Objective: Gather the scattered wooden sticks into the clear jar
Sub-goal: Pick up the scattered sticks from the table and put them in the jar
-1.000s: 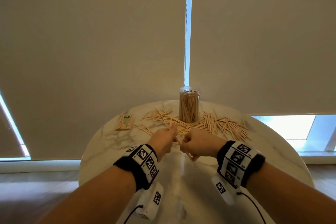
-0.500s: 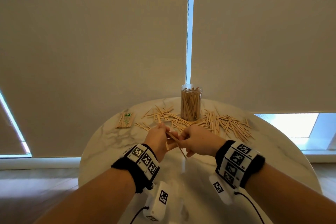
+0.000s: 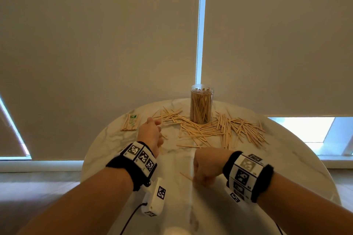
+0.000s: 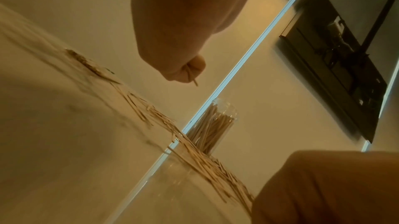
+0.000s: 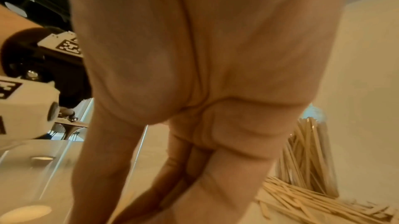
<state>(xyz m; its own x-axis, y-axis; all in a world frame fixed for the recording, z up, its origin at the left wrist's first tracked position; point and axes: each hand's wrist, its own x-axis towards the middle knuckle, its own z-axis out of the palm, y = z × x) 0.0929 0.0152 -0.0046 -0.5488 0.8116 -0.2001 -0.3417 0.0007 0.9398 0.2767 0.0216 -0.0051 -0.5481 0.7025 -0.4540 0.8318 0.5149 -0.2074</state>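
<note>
The clear jar (image 3: pixel 201 106) stands at the far side of the round marble table (image 3: pixel 286 158), packed with upright wooden sticks. Loose sticks (image 3: pixel 225 129) lie scattered around its base, mostly to the right and front. My left hand (image 3: pixel 150 133) reaches over the sticks left of the jar; in the left wrist view its curled fingers (image 4: pixel 183 70) pinch a thin stick (image 4: pixel 195 81). My right hand (image 3: pixel 205 167) is a fist nearer to me, with a stick (image 3: pixel 186 175) poking out to its left. The jar (image 5: pixel 308 159) and a stick pile (image 5: pixel 302 200) show past the right palm.
A wrapped bundle of sticks with a green label (image 3: pixel 130 124) lies at the table's far left. Closed roller blinds hang right behind the table. The table edge curves round close behind the jar, with floor on both sides.
The hands were together at the table's middle, passing sticks. Now the left hand has gone forward and left toward the pile, and the right hand has drawn back toward me.
</note>
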